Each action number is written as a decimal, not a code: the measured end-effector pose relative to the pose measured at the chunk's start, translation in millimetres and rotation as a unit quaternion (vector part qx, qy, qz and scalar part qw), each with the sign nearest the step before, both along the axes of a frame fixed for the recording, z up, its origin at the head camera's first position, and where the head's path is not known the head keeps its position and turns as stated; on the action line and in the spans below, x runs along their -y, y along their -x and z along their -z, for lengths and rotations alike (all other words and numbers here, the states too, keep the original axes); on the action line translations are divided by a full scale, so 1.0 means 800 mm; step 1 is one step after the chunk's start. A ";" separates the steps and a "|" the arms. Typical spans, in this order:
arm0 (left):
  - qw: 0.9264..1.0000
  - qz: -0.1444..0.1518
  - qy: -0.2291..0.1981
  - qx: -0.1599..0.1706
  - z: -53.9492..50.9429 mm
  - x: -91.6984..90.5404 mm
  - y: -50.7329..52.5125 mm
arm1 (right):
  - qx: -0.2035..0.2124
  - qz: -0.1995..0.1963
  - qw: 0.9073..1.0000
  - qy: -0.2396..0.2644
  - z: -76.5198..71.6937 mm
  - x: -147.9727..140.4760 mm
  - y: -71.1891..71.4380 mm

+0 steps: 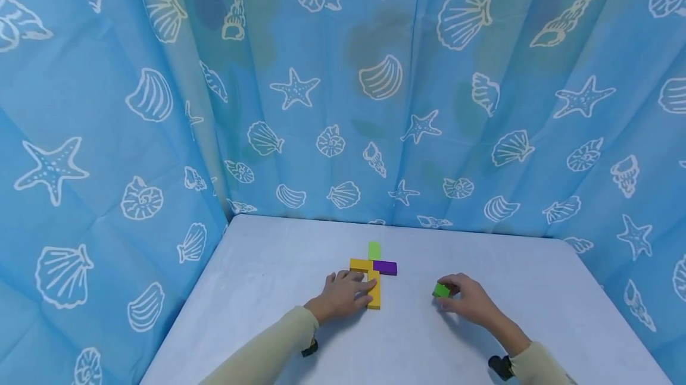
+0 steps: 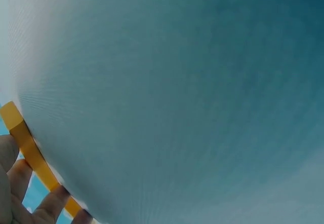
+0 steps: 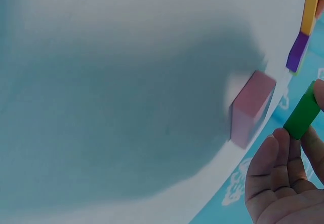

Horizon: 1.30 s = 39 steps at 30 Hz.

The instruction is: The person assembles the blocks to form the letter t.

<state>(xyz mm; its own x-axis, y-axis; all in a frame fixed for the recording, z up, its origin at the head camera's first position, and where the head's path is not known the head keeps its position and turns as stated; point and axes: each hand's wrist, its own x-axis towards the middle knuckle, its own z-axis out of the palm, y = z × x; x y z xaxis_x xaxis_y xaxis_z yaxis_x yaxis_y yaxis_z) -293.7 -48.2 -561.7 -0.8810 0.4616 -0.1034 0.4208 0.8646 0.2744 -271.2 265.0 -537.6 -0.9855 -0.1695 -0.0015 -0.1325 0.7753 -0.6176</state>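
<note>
A pale sleeve (image 1: 262,346) trails the left hand (image 1: 340,297), fingers loosely spread, touching a yellow block (image 1: 376,291); the right hand (image 1: 473,300) pinches a green block (image 1: 441,290).

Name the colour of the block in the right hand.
The held block is green, clearest in the right wrist view.

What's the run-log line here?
left hand: touches yellow blocks | right hand: holds green block | table: purple block, light-green block

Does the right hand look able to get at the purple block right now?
Probably not to grip the purple block: the right hand already pinches a green block. The way itself looks free: in the head view, only tabletop lies between.
</note>
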 end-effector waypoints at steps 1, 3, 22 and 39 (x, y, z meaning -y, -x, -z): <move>1.000 -0.001 0.002 -0.001 0.000 0.000 0.000 | -0.001 -0.002 1.000 0.001 0.001 0.002 0.000; 1.000 -0.002 0.004 -0.002 0.001 0.000 0.001 | -0.006 -0.006 1.000 0.002 0.003 0.008 -0.002; 1.000 -0.006 0.006 -0.004 0.003 -0.002 0.001 | 0.035 -0.065 0.997 -0.013 0.014 0.074 -0.013; 1.000 -0.007 -0.001 -0.002 -0.003 -0.001 0.002 | 0.064 -0.123 0.990 -0.014 0.017 0.107 -0.018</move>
<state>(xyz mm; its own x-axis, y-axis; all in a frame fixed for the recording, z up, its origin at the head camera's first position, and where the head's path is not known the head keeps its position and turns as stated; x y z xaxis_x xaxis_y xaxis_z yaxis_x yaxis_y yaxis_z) -295.3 -47.1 -559.2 -0.8878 0.4493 -0.0993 0.4094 0.8699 0.2752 -256.8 179.7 -550.9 -0.9062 -0.4019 -0.1314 -0.2408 0.7460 -0.6208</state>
